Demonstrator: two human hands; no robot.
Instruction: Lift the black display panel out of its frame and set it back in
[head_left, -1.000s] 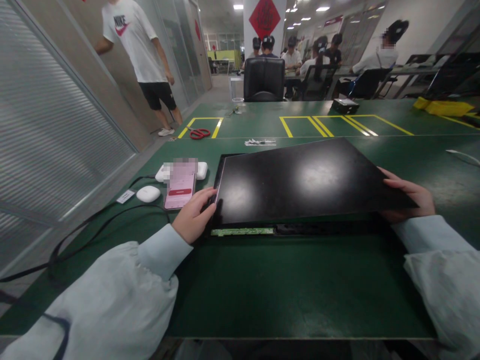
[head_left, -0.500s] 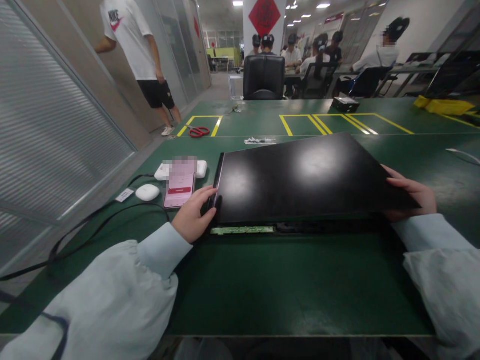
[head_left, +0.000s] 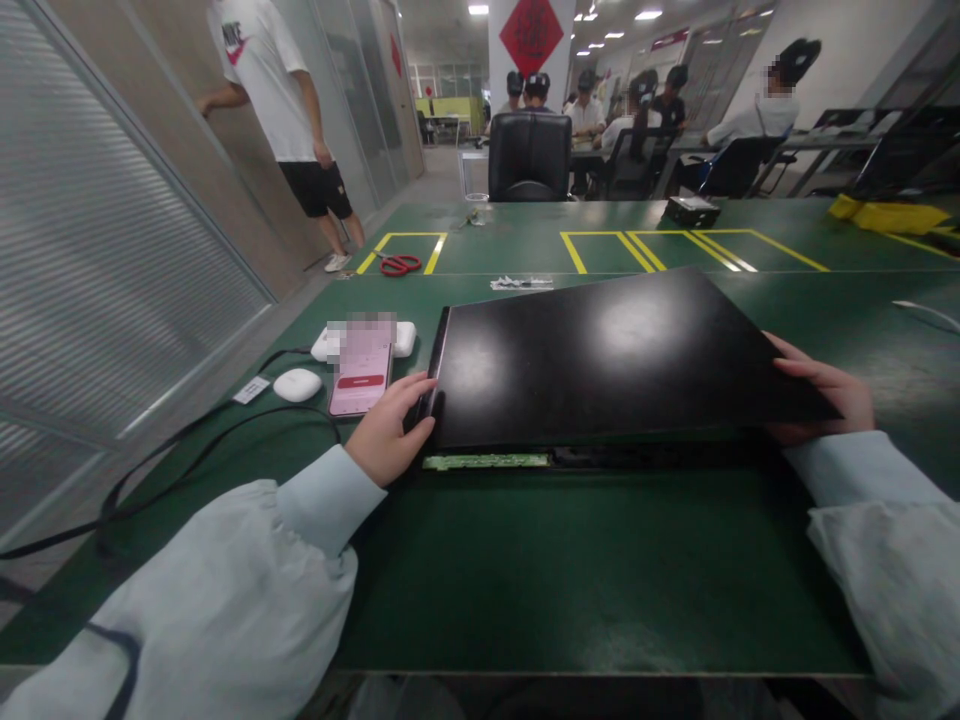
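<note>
A flat black display panel (head_left: 592, 370) lies tilted over the green table, glossy side up, its right end raised. My left hand (head_left: 391, 428) grips its left edge, thumb and fingers on the side. At the right corner, my right hand (head_left: 825, 385) holds the panel with fingers on top; the rest of that hand is partly hidden beneath. Along the panel's near edge a green circuit board strip (head_left: 487, 461) shows, with a dark strip continuing to its right.
Left of the panel are a phone (head_left: 361, 375), a white mouse-like object (head_left: 297, 385) and black cables (head_left: 187, 440). Red scissors (head_left: 400, 264), a small black box (head_left: 691, 210) and a yellow item (head_left: 892, 214) lie farther back. A person (head_left: 281, 110) stands at the left; others sit behind.
The panel and both hands stay in nearly the same place. The whole view has shifted very slightly.
</note>
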